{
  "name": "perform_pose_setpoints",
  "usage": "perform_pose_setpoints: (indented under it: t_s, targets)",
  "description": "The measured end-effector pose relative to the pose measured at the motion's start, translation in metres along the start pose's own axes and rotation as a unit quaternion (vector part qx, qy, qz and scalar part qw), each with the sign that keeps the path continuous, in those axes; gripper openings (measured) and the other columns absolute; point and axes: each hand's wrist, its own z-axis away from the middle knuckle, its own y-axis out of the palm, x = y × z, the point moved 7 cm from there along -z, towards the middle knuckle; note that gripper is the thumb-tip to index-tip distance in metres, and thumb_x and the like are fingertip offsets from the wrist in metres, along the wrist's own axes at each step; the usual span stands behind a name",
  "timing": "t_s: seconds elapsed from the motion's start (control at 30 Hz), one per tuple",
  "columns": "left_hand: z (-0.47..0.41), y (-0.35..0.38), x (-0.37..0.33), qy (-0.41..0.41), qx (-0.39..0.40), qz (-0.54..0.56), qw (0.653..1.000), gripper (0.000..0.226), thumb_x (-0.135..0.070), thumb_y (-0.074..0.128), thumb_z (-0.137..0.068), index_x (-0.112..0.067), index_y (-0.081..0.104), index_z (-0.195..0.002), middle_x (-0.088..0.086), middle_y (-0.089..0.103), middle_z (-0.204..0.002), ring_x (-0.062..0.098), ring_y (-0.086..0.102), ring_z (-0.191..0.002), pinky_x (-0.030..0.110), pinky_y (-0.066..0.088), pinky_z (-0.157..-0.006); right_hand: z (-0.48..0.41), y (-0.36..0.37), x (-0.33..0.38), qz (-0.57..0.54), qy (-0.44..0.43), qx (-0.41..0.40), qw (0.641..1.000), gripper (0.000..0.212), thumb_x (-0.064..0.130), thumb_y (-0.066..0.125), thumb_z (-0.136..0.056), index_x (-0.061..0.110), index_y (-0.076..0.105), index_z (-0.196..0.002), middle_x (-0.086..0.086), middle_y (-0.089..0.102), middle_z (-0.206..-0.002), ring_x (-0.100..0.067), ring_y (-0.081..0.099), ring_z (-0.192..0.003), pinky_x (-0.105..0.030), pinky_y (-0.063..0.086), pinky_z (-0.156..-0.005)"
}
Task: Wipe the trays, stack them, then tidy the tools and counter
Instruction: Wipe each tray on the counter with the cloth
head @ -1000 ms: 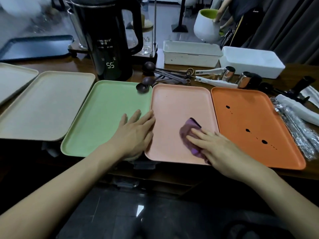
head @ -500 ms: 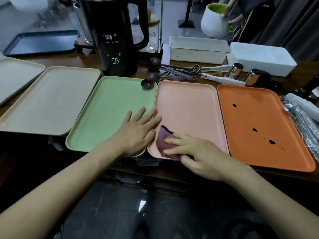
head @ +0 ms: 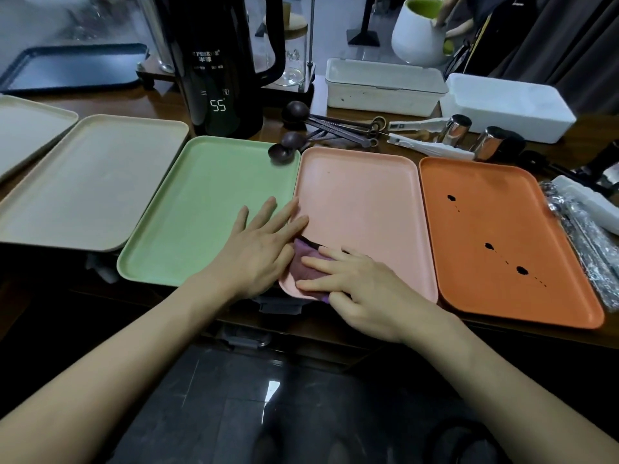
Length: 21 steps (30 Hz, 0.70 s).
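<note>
Several trays lie side by side on the wooden counter: two beige trays [head: 93, 182] at the left, a green tray [head: 201, 209], a pink tray [head: 361, 202] and an orange tray [head: 502, 236] with dark spots. My left hand [head: 258, 249] lies flat with straight fingers across the seam between the green and pink trays. My right hand [head: 355, 283] presses a purple cloth [head: 303, 262] onto the pink tray's near left corner, fingers straight and pointing left.
A black kettle [head: 221, 72] showing 55 stands behind the green tray. Dark measuring spoons [head: 321, 128], metal cups [head: 459, 128], white boxes [head: 382, 85] and a white pot [head: 418, 31] fill the back. Wrapped utensils [head: 582, 236] lie at the right edge. A dark tray [head: 70, 68] sits far left.
My right hand has slid the purple cloth leftward across the pink tray to its near left corner, up against my left hand. My left hand has stayed in place.
</note>
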Motion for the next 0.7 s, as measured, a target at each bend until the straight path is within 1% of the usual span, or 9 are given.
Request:
perform_pose_setpoints:
  t_s: [0.17,0.27,0.33,0.37,0.43,0.47,0.57,0.63,0.7]
  targets:
    - [-0.001,0.001,0.002,-0.005,0.007,-0.009,1.000,0.084,-0.052,-0.006,-0.081,-0.037,0.011,-0.162,-0.012,-0.006,-0.170,0.023,-0.007,-0.158,0.057,0.001,-0.124,0.051,-0.010,-0.043,-0.027,0.046,-0.004,0.999,0.060,0.039,0.023,-0.087,0.048,0.057,-0.136,0.029,0.029,-0.154,0.009,0.014,-0.146,-0.023,0.007,-0.123]
    - [-0.002,0.001,-0.001,-0.024,0.014,-0.014,1.000,0.087,-0.051,-0.008,-0.078,-0.036,0.008,-0.162,-0.012,-0.008,-0.170,0.024,-0.008,-0.157,0.057,0.003,-0.124,0.071,-0.017,-0.056,-0.014,0.073,-0.015,0.997,0.056,0.028,0.032,-0.089,0.046,0.059,-0.136,0.029,0.028,-0.150,0.003,0.018,-0.148,-0.016,0.005,-0.120]
    - [-0.001,0.001,-0.007,-0.040,0.007,-0.025,0.999,0.088,-0.049,-0.008,-0.077,-0.034,0.009,-0.162,-0.009,-0.007,-0.171,0.027,-0.006,-0.157,0.059,0.005,-0.123,0.071,-0.016,-0.053,-0.012,0.084,-0.015,0.996,0.058,0.028,0.031,-0.088,0.046,0.058,-0.136,0.027,0.029,-0.153,-0.001,0.018,-0.150,-0.010,-0.001,-0.116]
    - [0.000,0.001,-0.009,-0.047,0.000,-0.029,0.998,0.087,-0.048,-0.007,-0.078,-0.033,0.011,-0.162,-0.008,-0.007,-0.171,0.028,-0.005,-0.157,0.060,0.007,-0.122,0.066,-0.014,-0.047,-0.013,0.079,-0.016,0.997,0.060,0.030,0.027,-0.087,0.047,0.057,-0.137,0.025,0.028,-0.155,-0.002,0.017,-0.150,-0.012,0.000,-0.117]
    - [0.003,0.000,-0.012,-0.050,-0.008,-0.033,0.998,0.086,-0.046,-0.005,-0.079,-0.032,0.014,-0.162,-0.007,-0.004,-0.171,0.028,-0.002,-0.158,0.061,0.009,-0.122,0.052,-0.011,-0.032,-0.007,0.064,-0.021,0.998,0.063,0.033,0.024,-0.086,0.046,0.055,-0.139,0.018,0.031,-0.159,-0.006,0.018,-0.151,-0.022,0.007,-0.121]
    - [0.003,0.001,-0.012,-0.048,-0.010,-0.030,0.998,0.086,-0.046,-0.005,-0.080,-0.031,0.015,-0.162,-0.007,-0.003,-0.171,0.028,-0.001,-0.158,0.061,0.009,-0.121,0.041,-0.009,-0.022,0.006,0.052,-0.029,0.998,0.061,0.030,0.028,-0.087,0.043,0.057,-0.139,0.014,0.036,-0.159,-0.010,0.023,-0.149,-0.025,0.013,-0.120]
    - [0.004,-0.001,-0.010,-0.044,-0.016,-0.017,0.999,0.085,-0.047,-0.006,-0.082,-0.029,0.017,-0.162,-0.010,-0.003,-0.171,0.024,0.001,-0.158,0.061,0.007,-0.122,0.004,-0.005,0.014,0.032,-0.018,-0.068,0.997,0.046,0.020,0.047,-0.085,0.033,0.069,-0.123,0.007,0.057,-0.142,-0.017,0.043,-0.132,-0.033,0.035,-0.106]
    - [0.004,-0.001,-0.009,-0.044,-0.023,-0.011,0.999,0.085,-0.047,-0.005,-0.083,-0.027,0.018,-0.162,-0.013,-0.003,-0.171,0.023,0.002,-0.158,0.061,0.007,-0.122,-0.006,-0.003,0.021,0.027,-0.034,-0.073,0.996,0.043,0.021,0.048,-0.085,0.032,0.072,-0.119,0.008,0.061,-0.136,-0.016,0.046,-0.127,-0.033,0.038,-0.102]
    - [0.004,0.000,-0.008,-0.044,-0.023,-0.012,0.999,0.084,-0.047,-0.004,-0.083,-0.027,0.017,-0.162,-0.013,-0.004,-0.171,0.023,0.002,-0.158,0.061,0.007,-0.122,0.005,-0.005,0.010,0.020,-0.028,-0.060,0.998,0.047,0.026,0.040,-0.086,0.034,0.071,-0.121,0.011,0.060,-0.137,-0.013,0.045,-0.130,-0.034,0.040,-0.104]
